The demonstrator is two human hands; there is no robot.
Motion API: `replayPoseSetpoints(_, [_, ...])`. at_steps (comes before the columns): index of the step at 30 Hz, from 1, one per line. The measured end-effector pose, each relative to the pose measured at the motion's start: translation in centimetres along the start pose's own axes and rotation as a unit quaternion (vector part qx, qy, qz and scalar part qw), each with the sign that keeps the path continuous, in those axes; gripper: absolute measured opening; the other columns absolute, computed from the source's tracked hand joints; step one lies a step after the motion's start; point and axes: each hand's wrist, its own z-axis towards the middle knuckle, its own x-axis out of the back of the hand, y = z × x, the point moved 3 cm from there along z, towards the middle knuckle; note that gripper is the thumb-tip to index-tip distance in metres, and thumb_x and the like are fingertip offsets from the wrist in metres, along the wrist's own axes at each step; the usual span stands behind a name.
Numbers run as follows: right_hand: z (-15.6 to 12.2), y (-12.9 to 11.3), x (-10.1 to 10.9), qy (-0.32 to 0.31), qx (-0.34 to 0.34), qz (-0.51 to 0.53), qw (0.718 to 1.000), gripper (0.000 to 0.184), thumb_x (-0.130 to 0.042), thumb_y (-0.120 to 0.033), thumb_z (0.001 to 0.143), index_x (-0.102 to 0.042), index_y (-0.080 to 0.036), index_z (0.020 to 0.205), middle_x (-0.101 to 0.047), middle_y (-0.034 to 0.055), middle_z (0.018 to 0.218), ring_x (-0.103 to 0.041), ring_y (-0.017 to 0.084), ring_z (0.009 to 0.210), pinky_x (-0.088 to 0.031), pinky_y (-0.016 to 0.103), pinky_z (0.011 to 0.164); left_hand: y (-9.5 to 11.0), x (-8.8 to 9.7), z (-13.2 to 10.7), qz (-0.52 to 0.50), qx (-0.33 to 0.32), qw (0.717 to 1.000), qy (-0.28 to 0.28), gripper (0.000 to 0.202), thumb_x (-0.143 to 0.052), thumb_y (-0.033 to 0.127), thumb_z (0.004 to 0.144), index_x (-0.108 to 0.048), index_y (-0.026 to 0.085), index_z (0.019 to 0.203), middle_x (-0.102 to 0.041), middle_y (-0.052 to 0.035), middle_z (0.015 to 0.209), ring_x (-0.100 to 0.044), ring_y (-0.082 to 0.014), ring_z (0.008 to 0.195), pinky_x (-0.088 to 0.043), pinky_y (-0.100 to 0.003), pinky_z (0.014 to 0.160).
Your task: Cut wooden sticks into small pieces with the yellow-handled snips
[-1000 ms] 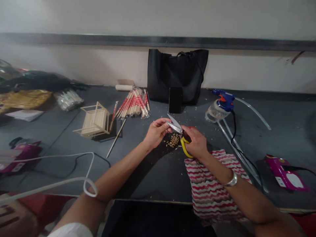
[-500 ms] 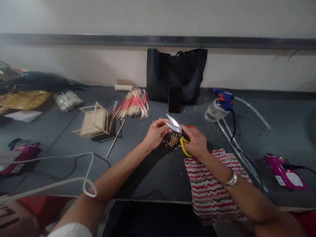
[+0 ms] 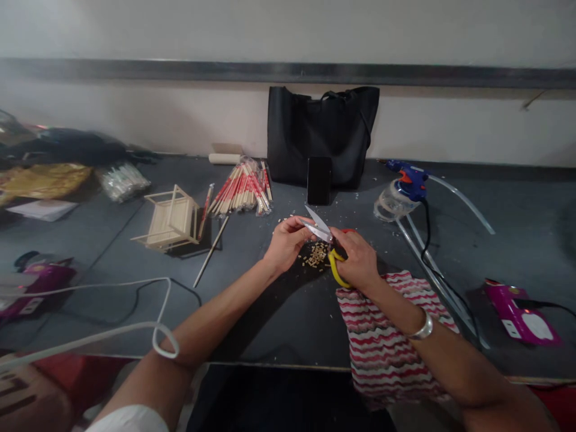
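Nearest, a striped cloth (image 3: 366, 342) is draped over the front edge of the desk (image 3: 279, 330), partly covered by the right forearm, on which a bracelet (image 3: 422, 325) is worn. Farther right, a purple box (image 3: 517, 315) is set down with a black cord run to it.

The scissors (image 3: 319, 231) are held above the desk by the right hand (image 3: 357, 259), its grip wrapped around the red and yellow handles, the blades spread and pointed up and leftward. The left hand (image 3: 285, 245) is held at the blades with thumb and fingers drawn together; whether anything is pinched in that grip cannot be told. Small bits (image 3: 316, 255) are heaped below the scissors.

To the left, a stick (image 3: 210, 252) is laid near a wooden frame (image 3: 166, 225). Beyond, wrapped chopsticks (image 3: 240, 192) are fanned out, and at right a glue gun (image 3: 413, 182) is rested on a jar (image 3: 390, 204). A phone (image 3: 319, 181) is propped before a black bag (image 3: 319, 129), which is stood by the wall (image 3: 288, 30).
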Motion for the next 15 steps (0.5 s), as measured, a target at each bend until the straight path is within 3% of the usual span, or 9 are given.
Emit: replayPoseSetpoints(15, [-0.12, 0.23, -0.60, -0.008, 0.011, 0.055, 0.998, 0.047, -0.058, -0.021, 0.081, -0.062, -0.021, 0.127, -0.068, 0.0072, 0.096, -0.064, 0.025, 0.091, -0.056, 0.037, 0.084, -0.51, -0.68, -0.20, -0.037, 0.012, 0.999, -0.018, 0.020, -0.088, 0.018, 0.062, -0.070, 0.015, 0.071, -0.069, 0.0015, 0.066, -0.061, -0.0082, 0.058, -0.050, -0.021, 0.060])
